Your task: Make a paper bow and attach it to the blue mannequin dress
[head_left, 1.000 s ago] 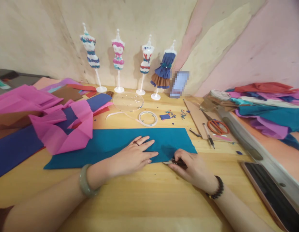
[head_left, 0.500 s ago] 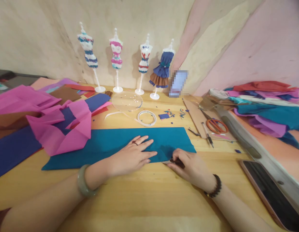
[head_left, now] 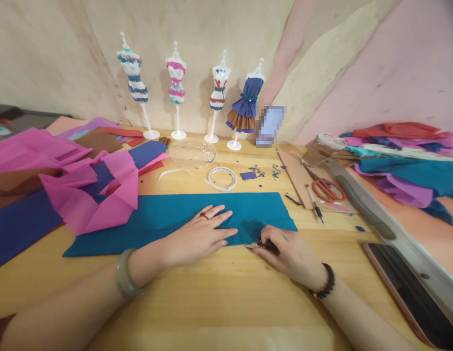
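A long folded strip of teal crepe paper (head_left: 167,209) lies across the wooden table in front of me. My left hand (head_left: 202,231) rests flat on it with fingers spread, pressing near its front edge. At that same edge, farther right, my right hand (head_left: 283,248) grips a small knife (head_left: 252,245) with a dark handle. Its pointed metal blade faces left along the paper's edge, and my fingers hide most of the handle. Crumpled pink crepe paper (head_left: 98,195) overlaps the strip's left end.
Several small dress forms (head_left: 177,83) stand along the wall. A tape roll (head_left: 222,179), a clear round plate (head_left: 193,153) and blue scraps (head_left: 248,175) lie behind the strip. To the right are orange-handled scissors (head_left: 328,190), a pen (head_left: 314,204) and a phone (head_left: 409,292). Another person's arm (head_left: 285,53) reaches in.
Both hands stay in place. The knife's blade has shifted very slightly left at the paper's front edge.
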`<state>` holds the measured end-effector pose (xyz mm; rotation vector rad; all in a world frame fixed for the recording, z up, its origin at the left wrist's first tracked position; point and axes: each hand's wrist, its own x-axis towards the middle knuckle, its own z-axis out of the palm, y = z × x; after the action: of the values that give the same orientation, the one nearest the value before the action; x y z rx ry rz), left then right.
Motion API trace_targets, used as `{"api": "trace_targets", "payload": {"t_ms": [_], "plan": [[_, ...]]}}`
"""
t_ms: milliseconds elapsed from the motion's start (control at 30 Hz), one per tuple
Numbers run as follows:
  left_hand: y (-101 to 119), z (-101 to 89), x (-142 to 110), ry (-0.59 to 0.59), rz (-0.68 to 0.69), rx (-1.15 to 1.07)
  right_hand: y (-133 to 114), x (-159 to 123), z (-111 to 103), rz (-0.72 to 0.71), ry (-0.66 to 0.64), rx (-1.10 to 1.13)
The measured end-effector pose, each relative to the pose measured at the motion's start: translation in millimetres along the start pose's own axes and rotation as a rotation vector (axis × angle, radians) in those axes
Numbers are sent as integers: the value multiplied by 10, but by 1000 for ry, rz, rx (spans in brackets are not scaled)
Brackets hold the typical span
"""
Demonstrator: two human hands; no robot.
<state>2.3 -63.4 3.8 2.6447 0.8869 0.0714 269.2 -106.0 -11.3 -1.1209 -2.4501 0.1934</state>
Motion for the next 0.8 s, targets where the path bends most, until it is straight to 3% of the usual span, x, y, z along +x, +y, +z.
{"api": "trace_targets", "payload": {"t_ms": [800], "plan": [[-18, 47, 11, 20, 14, 3, -23, 5, 68, -11, 10, 20]]}}
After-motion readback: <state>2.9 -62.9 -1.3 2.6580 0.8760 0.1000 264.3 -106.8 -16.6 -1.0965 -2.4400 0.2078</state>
